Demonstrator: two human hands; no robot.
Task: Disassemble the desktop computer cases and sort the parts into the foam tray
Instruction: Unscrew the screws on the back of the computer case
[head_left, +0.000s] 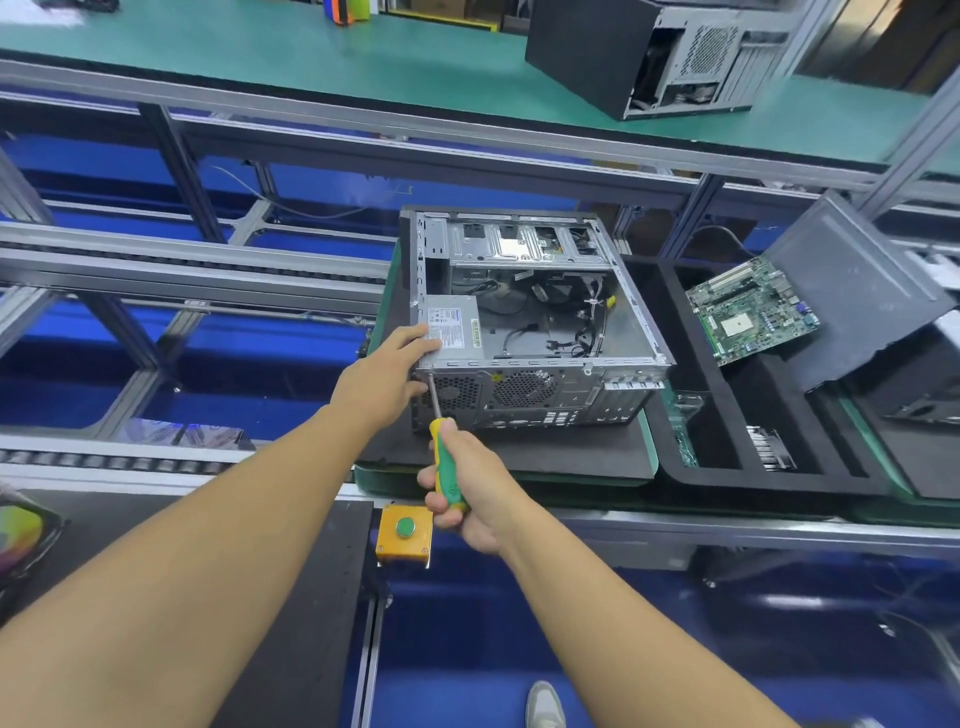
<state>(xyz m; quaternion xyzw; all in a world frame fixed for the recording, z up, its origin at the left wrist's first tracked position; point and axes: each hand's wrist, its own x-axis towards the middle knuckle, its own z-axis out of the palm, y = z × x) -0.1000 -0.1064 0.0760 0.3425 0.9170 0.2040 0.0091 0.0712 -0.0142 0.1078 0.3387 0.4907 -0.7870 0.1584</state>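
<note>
An opened desktop computer case (550, 379) lies on its side on a black foam mat, rear panel facing me. A grey power supply (453, 326) sits in its near left corner. My left hand (387, 371) grips the case's near left corner, fingers over the power supply's edge. My right hand (467, 486) holds a green and yellow screwdriver (445, 465), whose shaft points up to the rear panel's top left corner. The black foam tray (675, 467) lies right of the case. A green motherboard (753, 312) rests in it, with small parts in the near slots.
A dark side panel (852, 291) leans over the tray's far right. Another computer case (639, 57) stands on the green upper bench. A yellow box with a green push button (405, 532) sits on the conveyor's near rail. Aluminium conveyor frames run to the left.
</note>
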